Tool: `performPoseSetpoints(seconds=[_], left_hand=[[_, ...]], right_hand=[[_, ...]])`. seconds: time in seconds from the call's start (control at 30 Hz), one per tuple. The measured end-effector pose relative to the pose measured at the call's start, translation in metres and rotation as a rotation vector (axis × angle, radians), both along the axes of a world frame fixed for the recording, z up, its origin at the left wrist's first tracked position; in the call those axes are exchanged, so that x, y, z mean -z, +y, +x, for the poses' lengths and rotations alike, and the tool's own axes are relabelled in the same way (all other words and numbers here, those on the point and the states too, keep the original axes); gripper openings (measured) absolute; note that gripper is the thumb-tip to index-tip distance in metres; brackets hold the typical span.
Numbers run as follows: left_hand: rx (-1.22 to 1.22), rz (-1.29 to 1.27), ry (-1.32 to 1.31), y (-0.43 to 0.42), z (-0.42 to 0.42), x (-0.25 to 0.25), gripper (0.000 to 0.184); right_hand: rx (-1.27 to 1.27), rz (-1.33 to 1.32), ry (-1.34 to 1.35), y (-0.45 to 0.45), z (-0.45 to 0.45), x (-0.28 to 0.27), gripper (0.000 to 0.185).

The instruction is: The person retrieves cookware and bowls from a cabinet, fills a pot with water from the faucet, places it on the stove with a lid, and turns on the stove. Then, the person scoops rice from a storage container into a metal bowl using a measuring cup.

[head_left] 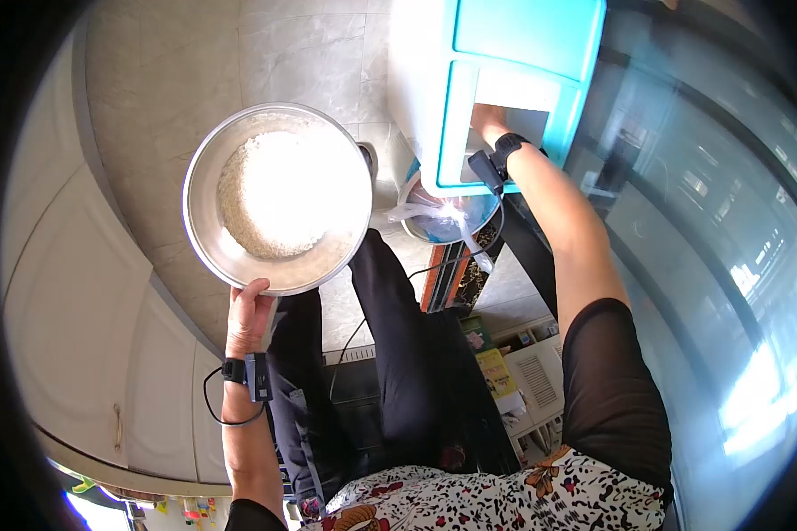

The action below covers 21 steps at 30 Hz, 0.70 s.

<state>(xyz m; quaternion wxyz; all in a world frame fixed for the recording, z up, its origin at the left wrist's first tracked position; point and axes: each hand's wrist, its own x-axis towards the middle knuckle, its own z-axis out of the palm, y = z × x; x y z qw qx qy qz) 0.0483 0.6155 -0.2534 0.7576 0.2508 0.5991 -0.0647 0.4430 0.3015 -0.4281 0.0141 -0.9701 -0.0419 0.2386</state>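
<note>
My left hand [251, 310] grips the near rim of a round metal bowl [336, 257], thumb over the edge. White grains [270, 195], partly washed out by glare, lie in the bowl. My right hand [489, 119] reaches through the opening of a white container with a turquoise lid frame [463, 124]; its fingers are hidden inside. Both wrists wear black straps with small devices and cables.
Below the turquoise frame stands a round bucket [413, 221] with a clear plastic bag [443, 212] on it. White cabinets [88, 336] curve along the left. A glass panel [700, 221] fills the right side. Grey tiles [301, 53] cover the floor.
</note>
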Motion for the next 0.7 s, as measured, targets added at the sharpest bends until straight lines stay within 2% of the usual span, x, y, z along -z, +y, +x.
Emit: performPoseSetpoints(seconds=[0.27,0.57,0.7], left_hand=[[-0.028,-0.041,0.035,0.001,-0.005,0.01,0.054],[0.006,-0.052,0.059,0.002,-0.011,0.012,0.057],[0.016,-0.059,0.021,0.002,-0.012,0.01,0.056]], right_hand=[[-0.101,0.049,0.195,-0.004,0.014,0.018,0.041],[-0.062,0.487,0.683,0.016,0.007,-0.008,0.034],[-0.023,0.608,0.814,0.028,0.008,-0.023,0.031]])
